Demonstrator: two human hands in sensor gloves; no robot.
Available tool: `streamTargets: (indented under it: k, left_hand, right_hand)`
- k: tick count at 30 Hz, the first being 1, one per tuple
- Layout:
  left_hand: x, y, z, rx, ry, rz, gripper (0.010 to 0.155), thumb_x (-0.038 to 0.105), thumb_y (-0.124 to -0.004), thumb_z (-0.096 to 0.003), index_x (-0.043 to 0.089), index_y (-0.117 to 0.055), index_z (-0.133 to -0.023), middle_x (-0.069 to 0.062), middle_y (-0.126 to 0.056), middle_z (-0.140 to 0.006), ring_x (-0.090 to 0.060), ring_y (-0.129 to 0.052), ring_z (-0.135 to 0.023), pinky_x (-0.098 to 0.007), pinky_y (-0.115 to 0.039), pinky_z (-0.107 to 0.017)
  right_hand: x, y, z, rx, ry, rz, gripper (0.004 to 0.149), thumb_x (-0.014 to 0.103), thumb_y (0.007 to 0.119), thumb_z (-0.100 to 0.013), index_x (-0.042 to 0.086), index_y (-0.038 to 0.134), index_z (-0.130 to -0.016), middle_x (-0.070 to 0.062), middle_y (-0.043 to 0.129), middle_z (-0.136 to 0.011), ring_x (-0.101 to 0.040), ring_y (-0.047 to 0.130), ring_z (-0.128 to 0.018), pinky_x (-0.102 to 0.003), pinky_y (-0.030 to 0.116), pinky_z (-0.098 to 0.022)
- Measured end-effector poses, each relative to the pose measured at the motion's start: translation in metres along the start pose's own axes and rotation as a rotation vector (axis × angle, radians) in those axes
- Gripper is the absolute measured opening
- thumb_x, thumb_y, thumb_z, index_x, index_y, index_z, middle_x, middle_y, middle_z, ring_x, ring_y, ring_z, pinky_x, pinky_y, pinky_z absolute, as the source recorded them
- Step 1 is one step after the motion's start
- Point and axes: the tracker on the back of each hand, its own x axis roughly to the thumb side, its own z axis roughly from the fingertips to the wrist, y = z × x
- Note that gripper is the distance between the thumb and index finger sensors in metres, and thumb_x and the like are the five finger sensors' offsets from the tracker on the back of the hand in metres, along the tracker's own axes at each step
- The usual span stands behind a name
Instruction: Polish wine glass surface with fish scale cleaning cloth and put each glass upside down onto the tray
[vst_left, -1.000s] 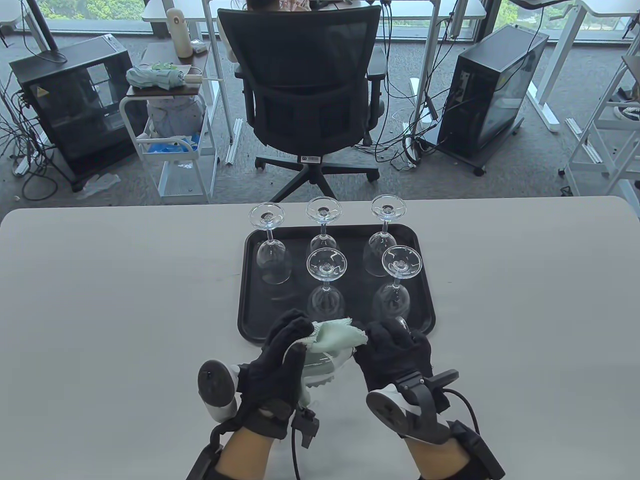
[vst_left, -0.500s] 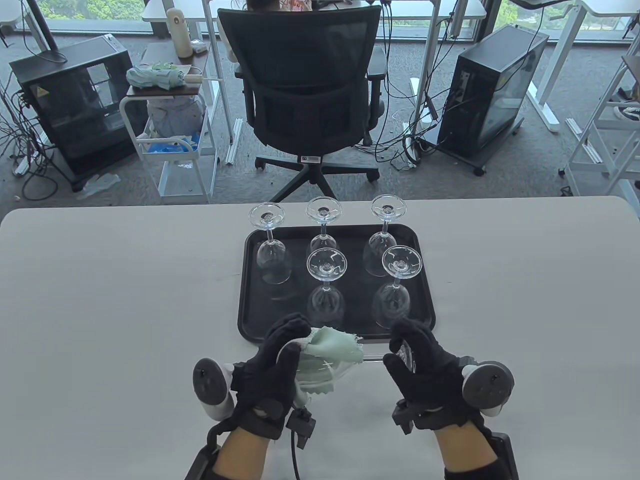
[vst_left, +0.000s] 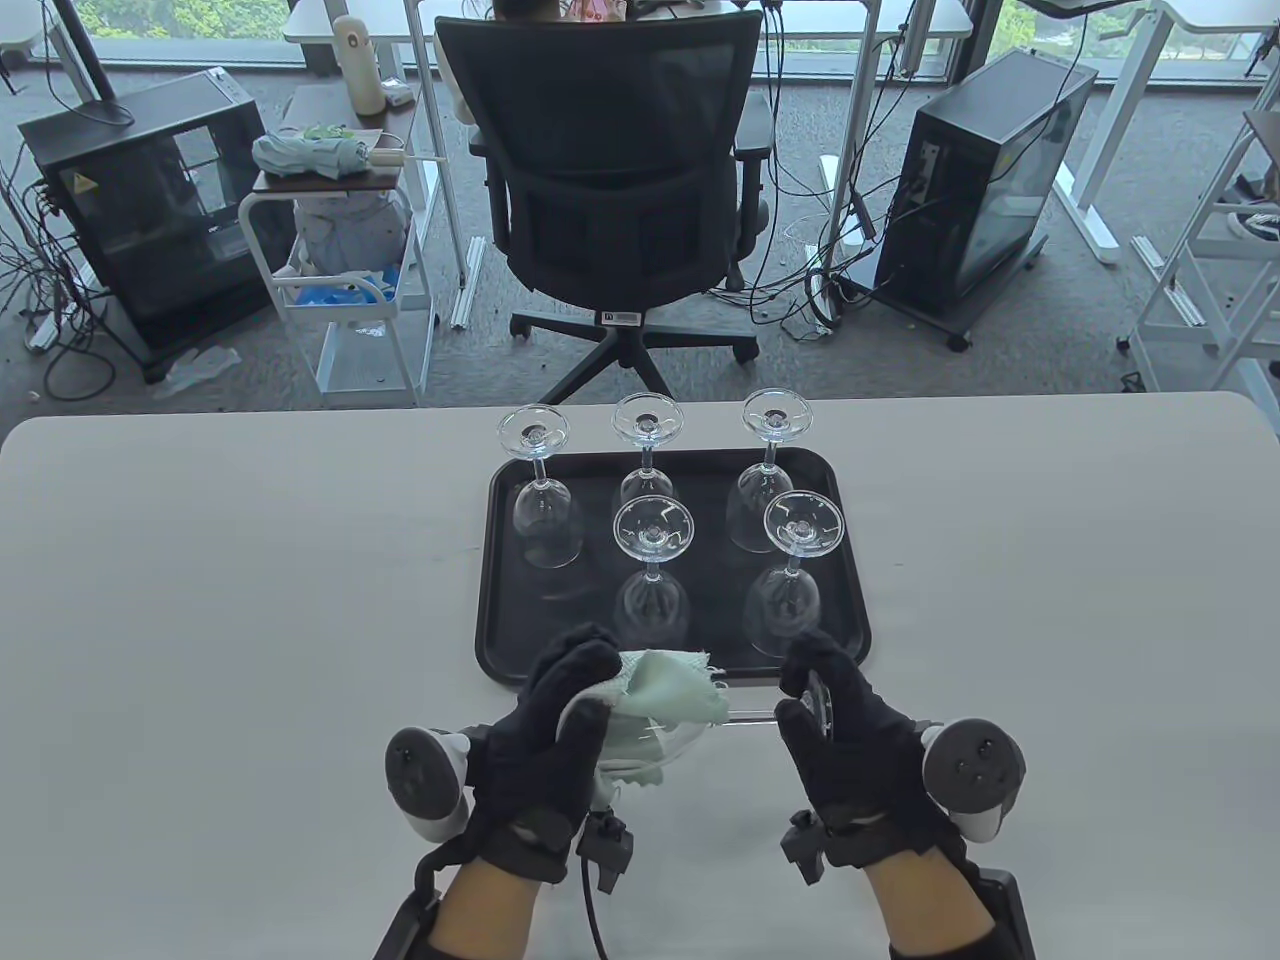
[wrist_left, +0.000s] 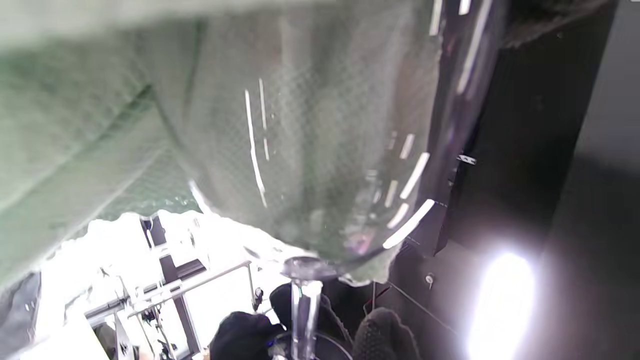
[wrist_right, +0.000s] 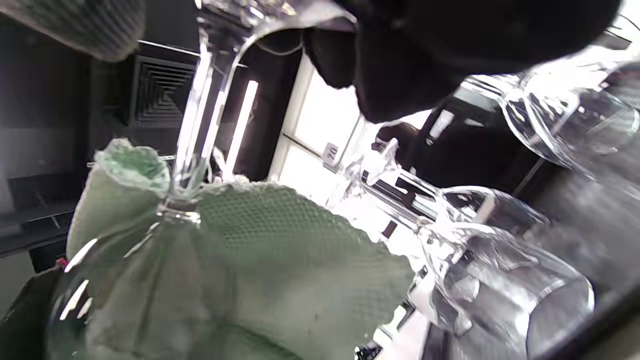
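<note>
1. A clear wine glass (vst_left: 700, 725) is held on its side just above the bench (vst_left: 200, 600), close to the near edge of a black tray (vst_left: 495, 560); its stem runs left to right.
2. The left hand (vst_left: 545, 745) is curled round the bowl, wrapped in a pale green fish scale cloth (vst_left: 665, 690).
3. The right hand (vst_left: 850, 745) pinches the foot at the stem's right end.
4. Five glasses (vst_left: 650, 560) already stand upside down on the tray, with the near left spot free.
5. To polish well, I would keep the foot steady, turn the bowl inside the cloth with light pressure, and avoid twisting against the thin stem.
6. The table view shows the tray layout. The left wrist view alone shows the cloth's scale weave through the bowl wall; the right wrist view shows cloth bunched where stem meets bowl.
</note>
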Motion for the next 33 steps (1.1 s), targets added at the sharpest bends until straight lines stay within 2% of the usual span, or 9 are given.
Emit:
streamTargets:
  k: [4,6,10,13,20,23,26,28,33]
  left_hand:
    - [-0.009,0.004,0.001,0.013,0.114,0.110,0.057,0.063,-0.068,-0.0563,0.029,-0.067,-0.101,-0.008,-0.060,-0.112,-0.040,-0.070,-0.096,-0.062,-0.082,-0.050]
    - [-0.013,0.003,0.002,-0.009,0.198,0.196,0.057,0.063,-0.068,-0.0570,0.028,-0.066,-0.102,-0.009,-0.059,-0.112,-0.040,-0.068,-0.096,-0.062,-0.081,-0.051]
    - [-0.010,-0.002,0.003,-0.003,0.115,0.125,0.059,0.065,-0.068,-0.0559,0.031,-0.064,-0.103,-0.007,-0.056,-0.114,-0.039,-0.066,-0.098,-0.061,-0.081,-0.052]
    - [-0.004,-0.004,0.002,0.002,0.001,0.021,0.059,0.065,-0.070,-0.0540,0.031,-0.065,-0.102,-0.007,-0.057,-0.113,-0.038,-0.067,-0.097,-0.061,-0.081,-0.052]
    - [-0.012,-0.001,0.003,-0.023,0.224,0.181,0.057,0.064,-0.067,-0.0572,0.030,-0.065,-0.103,-0.008,-0.057,-0.113,-0.040,-0.066,-0.097,-0.061,-0.081,-0.051]
    - [-0.006,-0.004,0.003,-0.017,0.161,0.105,0.058,0.066,-0.067,-0.0565,0.032,-0.063,-0.104,-0.007,-0.056,-0.114,-0.039,-0.067,-0.097,-0.059,-0.082,-0.050]
    - [-0.001,-0.009,0.002,-0.006,0.005,0.029,0.059,0.065,-0.069,-0.0543,0.032,-0.064,-0.102,-0.006,-0.055,-0.114,-0.038,-0.065,-0.098,-0.060,-0.081,-0.052]
    - [-0.001,-0.008,0.002,-0.005,-0.007,0.016,0.058,0.065,-0.069,-0.0541,0.032,-0.065,-0.102,-0.006,-0.057,-0.113,-0.038,-0.067,-0.098,-0.060,-0.082,-0.051]
    - [-0.014,-0.002,0.003,-0.012,0.207,0.170,0.057,0.065,-0.067,-0.0567,0.031,-0.065,-0.103,-0.008,-0.058,-0.113,-0.039,-0.068,-0.097,-0.060,-0.082,-0.050]
  right_hand:
    - [0.010,0.000,-0.001,-0.017,-0.262,0.178,0.090,0.066,0.081,-0.044,0.023,0.035,-0.107,-0.021,0.063,-0.100,-0.040,0.093,-0.051,-0.040,0.090,-0.026]
    - [0.014,-0.001,0.002,-0.092,-0.409,0.328,0.090,0.066,0.083,-0.042,0.027,0.032,-0.106,-0.019,0.063,-0.100,-0.036,0.095,-0.053,-0.037,0.093,-0.027]
    - [0.005,-0.001,-0.002,-0.090,-0.233,0.177,0.077,0.065,0.078,-0.046,0.029,0.043,-0.104,-0.018,0.070,-0.091,-0.032,0.094,-0.044,-0.033,0.090,-0.020]
    - [-0.005,-0.001,-0.002,-0.012,-0.067,0.023,0.078,0.070,0.072,-0.046,0.024,0.047,-0.104,-0.022,0.073,-0.087,-0.032,0.094,-0.040,-0.034,0.088,-0.016]
    - [0.004,-0.003,0.001,-0.091,-0.385,0.279,0.089,0.064,0.085,-0.042,0.028,0.034,-0.106,-0.018,0.064,-0.099,-0.035,0.095,-0.050,-0.038,0.093,-0.026]
    - [0.000,-0.003,-0.001,-0.089,-0.256,0.153,0.079,0.063,0.083,-0.045,0.028,0.042,-0.104,-0.020,0.068,-0.092,-0.033,0.094,-0.046,-0.035,0.090,-0.022]
    - [-0.005,-0.006,-0.003,-0.042,-0.083,0.047,0.078,0.071,0.072,-0.046,0.024,0.047,-0.104,-0.021,0.074,-0.086,-0.030,0.095,-0.038,-0.032,0.089,-0.015]
    - [-0.005,-0.006,-0.002,-0.038,-0.113,0.058,0.080,0.069,0.074,-0.046,0.023,0.046,-0.105,-0.022,0.073,-0.088,-0.033,0.094,-0.041,-0.035,0.089,-0.018]
    - [0.006,-0.005,0.001,-0.074,-0.378,0.277,0.091,0.065,0.085,-0.042,0.025,0.034,-0.106,-0.019,0.063,-0.100,-0.036,0.094,-0.050,-0.039,0.092,-0.027]
